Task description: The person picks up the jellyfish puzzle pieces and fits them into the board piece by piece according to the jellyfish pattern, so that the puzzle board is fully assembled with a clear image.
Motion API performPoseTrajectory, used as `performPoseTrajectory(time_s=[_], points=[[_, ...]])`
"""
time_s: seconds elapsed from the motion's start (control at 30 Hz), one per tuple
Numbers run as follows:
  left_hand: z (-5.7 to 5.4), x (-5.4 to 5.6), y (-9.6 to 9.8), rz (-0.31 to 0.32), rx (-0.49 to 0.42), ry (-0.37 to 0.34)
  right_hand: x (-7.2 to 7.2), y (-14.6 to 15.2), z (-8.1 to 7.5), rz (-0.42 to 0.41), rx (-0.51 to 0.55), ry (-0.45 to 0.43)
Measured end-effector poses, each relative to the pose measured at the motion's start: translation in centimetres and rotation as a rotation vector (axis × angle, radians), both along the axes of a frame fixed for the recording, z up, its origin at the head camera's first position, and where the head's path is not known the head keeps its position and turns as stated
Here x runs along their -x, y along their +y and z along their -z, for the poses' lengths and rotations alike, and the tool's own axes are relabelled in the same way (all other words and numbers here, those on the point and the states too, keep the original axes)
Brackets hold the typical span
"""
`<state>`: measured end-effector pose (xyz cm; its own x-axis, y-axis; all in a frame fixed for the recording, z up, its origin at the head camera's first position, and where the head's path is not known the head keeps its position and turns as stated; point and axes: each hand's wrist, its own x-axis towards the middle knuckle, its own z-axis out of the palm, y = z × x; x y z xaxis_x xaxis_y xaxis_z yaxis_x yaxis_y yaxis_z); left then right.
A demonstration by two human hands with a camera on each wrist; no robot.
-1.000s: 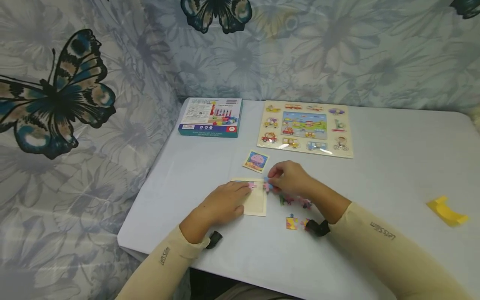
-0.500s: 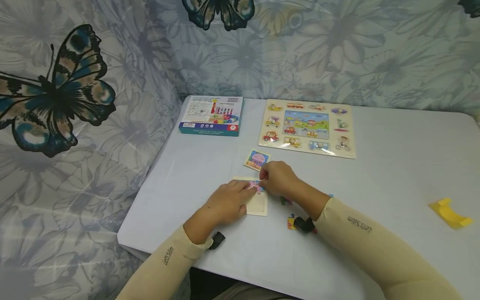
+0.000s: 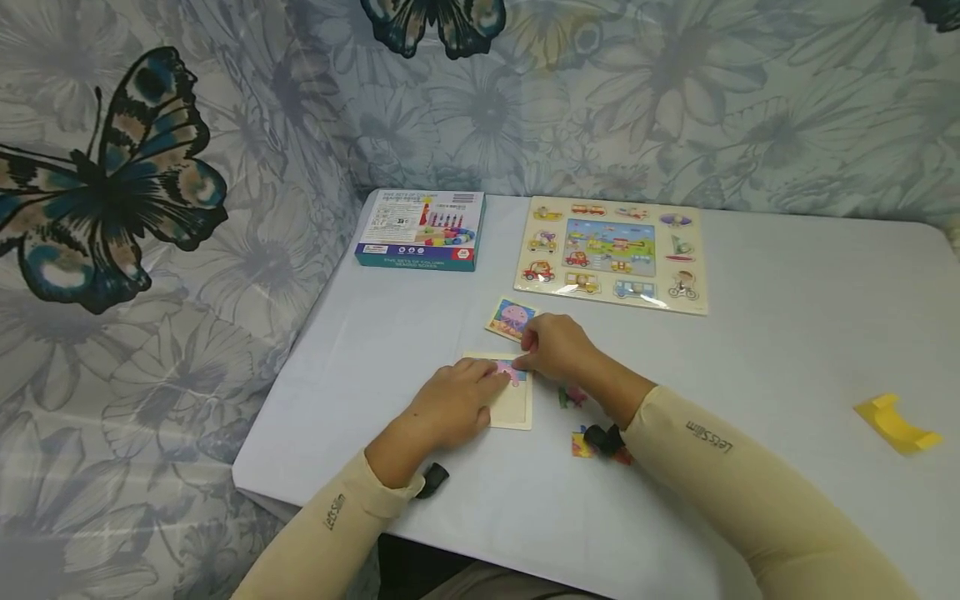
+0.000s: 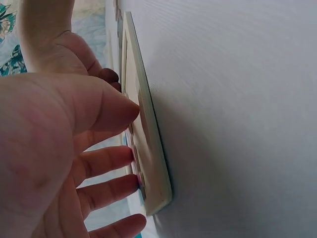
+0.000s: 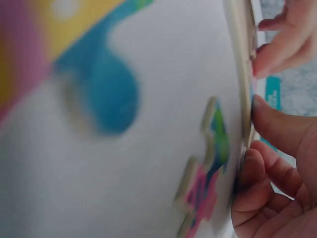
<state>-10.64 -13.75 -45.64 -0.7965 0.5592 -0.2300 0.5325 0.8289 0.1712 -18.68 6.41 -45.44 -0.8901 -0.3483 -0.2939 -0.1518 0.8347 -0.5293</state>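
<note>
A pale wooden puzzle board (image 3: 513, 414) lies on the table, with pink-and-blue puzzle pieces (image 3: 514, 377) along its far side. My left hand (image 3: 448, 406) rests across the board's left part, fingers extended; in the left wrist view its fingertips touch the pieces. At the far right corner is my right hand (image 3: 561, 352). In the right wrist view its thumb (image 5: 277, 124) presses on a puzzle piece in the board, while the other fingers curl by the board's edge. A green-and-pink loose piece (image 5: 218, 134) and a blurred yellow-and-blue one (image 5: 111, 89) lie nearby.
A small pink octopus picture card (image 3: 510, 317) lies beyond the board. Farther back are a teal-edged box (image 3: 417, 231) and a large vehicle puzzle (image 3: 611, 254). Yellow loose pieces (image 3: 580, 445) lie near my right wrist, and a curved yellow object (image 3: 896, 423) is far right.
My right hand has moved left, bringing a pink-and-blue piece from beside the board to its far right corner, where the piece now lies. My left hand has barely moved.
</note>
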Motion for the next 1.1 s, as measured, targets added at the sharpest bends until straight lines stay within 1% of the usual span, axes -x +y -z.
performPoseTrajectory(time_s=[0.1,0.2,0.23,0.33,0.43,0.53,0.63,0.73,0.8,0.93,1.1], points=[[0.0,0.1,0.0,-0.006,0.009,0.002,-0.2,0.5,-0.2,-0.032,-0.004,0.012],[0.0,0.3,0.0,-0.008,-0.002,-0.003,-0.7,1.8,-1.0,-0.078,0.001,0.026],[-0.1,0.4,-0.1,-0.006,-0.009,-0.007,-1.0,2.4,-1.3,-0.091,-0.007,0.020],[0.0,0.6,-0.4,0.002,-0.032,-0.032,-2.0,4.3,-2.1,-0.122,-0.062,-0.035],[0.0,0.9,-1.1,0.006,-0.056,-0.072,-3.3,5.7,-2.1,-0.183,-0.116,-0.066],[0.0,1.2,-1.9,-0.007,-0.098,-0.102,-4.4,6.4,-1.5,-0.231,-0.109,-0.027],[-0.2,1.5,-3.1,-0.054,-0.144,-0.125,-4.9,6.5,-1.2,-0.236,-0.086,0.007],[-0.6,1.6,-4.3,-0.114,-0.169,-0.153,-5.1,5.9,-1.4,-0.208,-0.053,0.001],[-0.7,1.7,-4.9,-0.133,-0.165,-0.170,-5.2,5.1,-1.6,-0.188,-0.029,-0.008],[-0.6,1.9,-5.5,-0.123,-0.157,-0.191,-5.6,2.2,-1.7,-0.190,0.007,0.020],[-0.3,2.1,-5.3,-0.116,-0.172,-0.200,-5.5,-1.8,-1.0,-0.263,0.033,0.081]])
